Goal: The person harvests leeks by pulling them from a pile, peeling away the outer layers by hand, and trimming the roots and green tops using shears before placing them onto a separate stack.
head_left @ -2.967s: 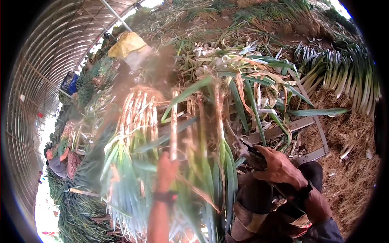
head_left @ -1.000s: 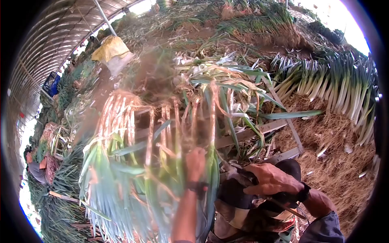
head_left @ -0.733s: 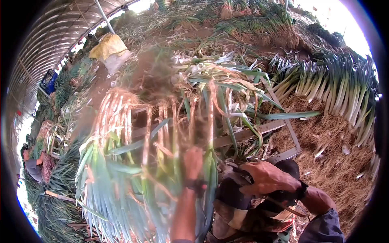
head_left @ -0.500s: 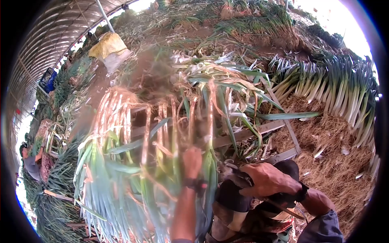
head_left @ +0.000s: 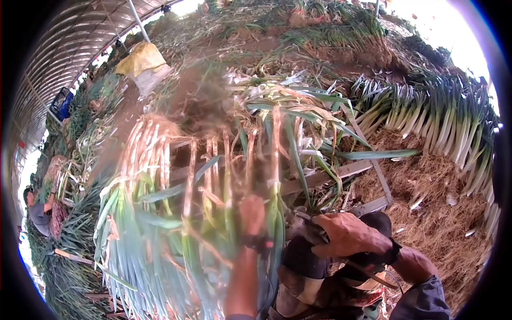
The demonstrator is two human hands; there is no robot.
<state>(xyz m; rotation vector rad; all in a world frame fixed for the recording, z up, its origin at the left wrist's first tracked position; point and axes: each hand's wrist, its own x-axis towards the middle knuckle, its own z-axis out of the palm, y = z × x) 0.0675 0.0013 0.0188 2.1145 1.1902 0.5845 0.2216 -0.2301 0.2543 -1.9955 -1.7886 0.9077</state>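
Overhead arched roof (head_left: pixel 64 53), straw floor (head_left: pixel 437 202), left hand (head_left: pixel 252 213) gripping leeks (head_left: pixel 229 170), right hand (head_left: pixel 346 234) clutching tool (head_left: pixel 305 217).

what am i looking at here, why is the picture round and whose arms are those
There is no machine. One camera sits on a person's head and looks down at their own two hands, and its wide lens makes the picture round. The left hand grips the stalks of a blurred bunch of leeks, with the roots pointing away. The right hand rests by the knee, closed on a dark tool whose kind is hard to tell. Beneath the bunch lies a wooden slatted frame. To the right are a row of leeks and a heap of dry trimmings. Another person is at the far left.
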